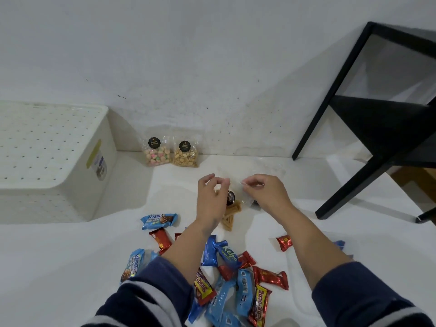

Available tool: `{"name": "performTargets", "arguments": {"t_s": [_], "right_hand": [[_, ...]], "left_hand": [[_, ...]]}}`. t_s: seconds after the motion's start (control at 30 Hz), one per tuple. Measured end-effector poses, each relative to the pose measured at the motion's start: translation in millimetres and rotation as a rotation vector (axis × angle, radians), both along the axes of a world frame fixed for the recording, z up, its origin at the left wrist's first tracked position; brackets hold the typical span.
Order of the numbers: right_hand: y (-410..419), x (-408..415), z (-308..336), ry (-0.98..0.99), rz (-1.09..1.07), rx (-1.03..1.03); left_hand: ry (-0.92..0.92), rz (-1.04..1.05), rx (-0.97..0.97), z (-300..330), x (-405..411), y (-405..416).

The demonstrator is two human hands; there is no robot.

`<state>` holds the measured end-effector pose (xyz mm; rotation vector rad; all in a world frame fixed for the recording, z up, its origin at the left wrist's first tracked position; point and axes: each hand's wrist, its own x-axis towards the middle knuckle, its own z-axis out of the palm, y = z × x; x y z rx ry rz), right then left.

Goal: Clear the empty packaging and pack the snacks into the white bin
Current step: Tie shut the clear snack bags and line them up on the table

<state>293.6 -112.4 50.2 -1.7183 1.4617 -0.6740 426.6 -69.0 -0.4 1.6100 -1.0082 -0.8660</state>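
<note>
Heap of red and blue snack wrappers nearest, left hand and right hand each pinching a clear crinkled packet, white bin upturned

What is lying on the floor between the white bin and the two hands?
In the head view, nothing: the floor between the bin and the left hand is bare. Two snack bags stand further back, by the wall.

White bin upside down, far left; wrapped snacks scattered nearby.
</note>
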Motion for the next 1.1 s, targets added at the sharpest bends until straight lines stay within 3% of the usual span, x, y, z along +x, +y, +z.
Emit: {"name": "performTargets", "arguments": {"t_s": [0.1,0.3,0.67,0.8,0.93,1.1], "right_hand": [[5,4,-5,-0.023,0.018,0.004],[15,5,-3,-0.075,0.047,0.034],[6,6,-11,-0.156,-0.107,0.101],[3,6,-11,-0.165,-0.067,0.179],[-2,1,-12,-0.171,-0.047,0.229],[-5,2,-22,-0.211,-0.103,0.183]], "left_hand": [[0.141,0.039,0.024,8,-3,-6],[0.159,0.045,0.025,7,-1,-1],[0.143,0.002,-0.015,4,-5,2],[-0.096,-0.125,-0.074,-12,3,7],[-0.333,-0.352,0.144,-42,20,11],[-0.504,-0.356,0.222,-50,23,1]]}}
